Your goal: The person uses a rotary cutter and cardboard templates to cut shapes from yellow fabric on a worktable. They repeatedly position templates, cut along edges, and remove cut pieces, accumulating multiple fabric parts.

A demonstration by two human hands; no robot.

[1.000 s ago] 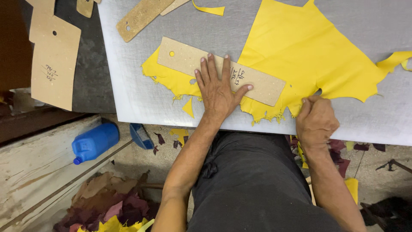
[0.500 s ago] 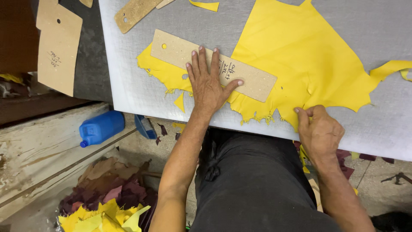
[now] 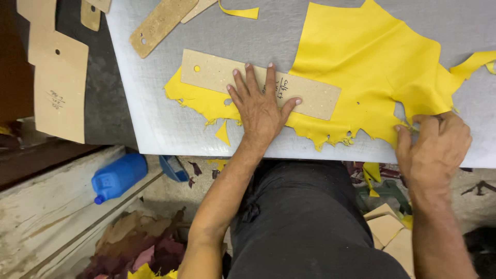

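A large yellow leather piece (image 3: 372, 67) with ragged edges lies on a grey cutting board (image 3: 155, 119). A long brown cardboard pattern strip (image 3: 212, 72) with a punched hole rests across its left part. My left hand (image 3: 261, 106) presses flat on that strip, fingers spread. My right hand (image 3: 434, 144) is at the board's near edge on the right, fingers curled and pinching the leather's ragged lower edge.
Other cardboard patterns lie around: a strip (image 3: 160, 23) at the top, a large square one (image 3: 59, 88) on the dark surface at left. A yellow scrap (image 3: 240, 11) sits at the top. Below the board are a blue plastic jug (image 3: 119, 175) and leather offcuts (image 3: 139, 248).
My right hand has moved to the right along the leather's lower edge. My left hand stays pressed on the pattern strip.
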